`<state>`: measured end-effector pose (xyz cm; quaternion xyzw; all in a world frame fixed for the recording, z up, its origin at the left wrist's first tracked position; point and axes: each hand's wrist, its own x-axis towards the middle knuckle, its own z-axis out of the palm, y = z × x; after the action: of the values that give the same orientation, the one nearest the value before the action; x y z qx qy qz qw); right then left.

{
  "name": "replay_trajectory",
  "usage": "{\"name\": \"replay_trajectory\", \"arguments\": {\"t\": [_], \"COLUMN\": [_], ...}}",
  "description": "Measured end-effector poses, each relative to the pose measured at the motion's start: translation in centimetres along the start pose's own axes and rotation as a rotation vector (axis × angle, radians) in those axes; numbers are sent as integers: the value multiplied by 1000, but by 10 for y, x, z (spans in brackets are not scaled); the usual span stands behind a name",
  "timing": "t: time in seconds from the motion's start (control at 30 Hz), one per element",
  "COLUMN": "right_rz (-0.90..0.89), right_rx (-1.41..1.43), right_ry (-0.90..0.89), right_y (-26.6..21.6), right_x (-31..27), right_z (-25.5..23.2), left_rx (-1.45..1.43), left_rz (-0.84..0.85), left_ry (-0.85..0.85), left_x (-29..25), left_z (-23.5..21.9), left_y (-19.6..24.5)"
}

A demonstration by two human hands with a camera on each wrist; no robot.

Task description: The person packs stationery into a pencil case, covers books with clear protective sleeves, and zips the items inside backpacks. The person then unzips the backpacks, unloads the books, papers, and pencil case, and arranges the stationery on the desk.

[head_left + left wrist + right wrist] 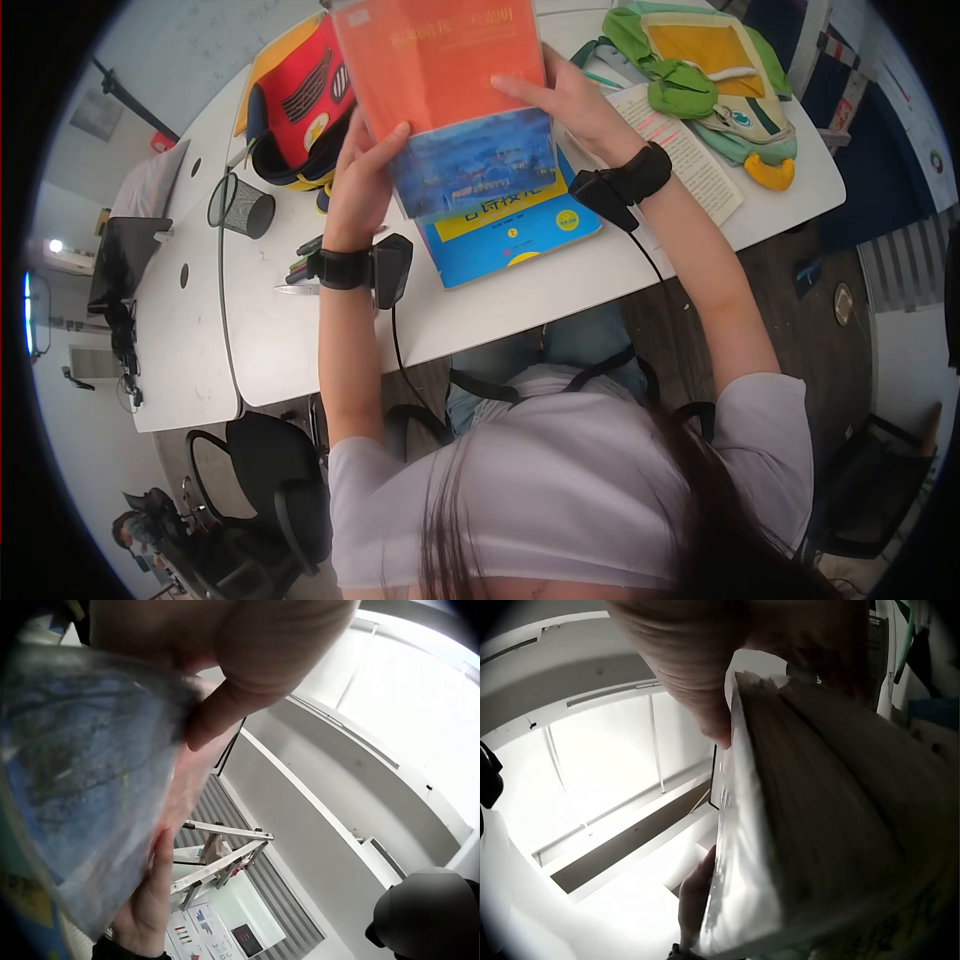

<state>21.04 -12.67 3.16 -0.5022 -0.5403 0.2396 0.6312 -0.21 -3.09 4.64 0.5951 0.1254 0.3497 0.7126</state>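
My left hand [360,185] and right hand [590,110] hold a thick book [445,65] by its two sides, raised over the table. Its cover is orange above and a dark blue picture below, and looks wrapped in clear plastic. Both thumbs lie on the cover, while the other fingers are mostly hidden behind it. In the right wrist view the page edges [817,810] face the camera, with the right thumb [690,682] at the cover. Under the held book, a blue and yellow book [500,250] lies on the table.
A red and black bag [300,105] stands to the left, with a black mesh pen cup [252,212] beside it and several pens [303,265] nearer. To the right are an open printed page [700,170] and a green and yellow bag [720,75]. Cables hang from both wrist cameras.
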Motion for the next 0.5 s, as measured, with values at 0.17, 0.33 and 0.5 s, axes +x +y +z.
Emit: {"name": "replay_trajectory", "arguments": {"t": [0.17,0.33,0.5], "right_rz": [-271,-377,-431], "right_rx": [3,-94,90], "right_ry": [-12,-37,46], "right_y": [-36,-21,-36], "right_x": [10,14,4], "right_z": [9,11,16], "left_rx": [112,271,423], "left_rz": [175,299,232], "left_ry": [53,45,25], "left_x": [0,3,4], "left_z": [4,-4,-13], "left_y": [11,8,4]}}
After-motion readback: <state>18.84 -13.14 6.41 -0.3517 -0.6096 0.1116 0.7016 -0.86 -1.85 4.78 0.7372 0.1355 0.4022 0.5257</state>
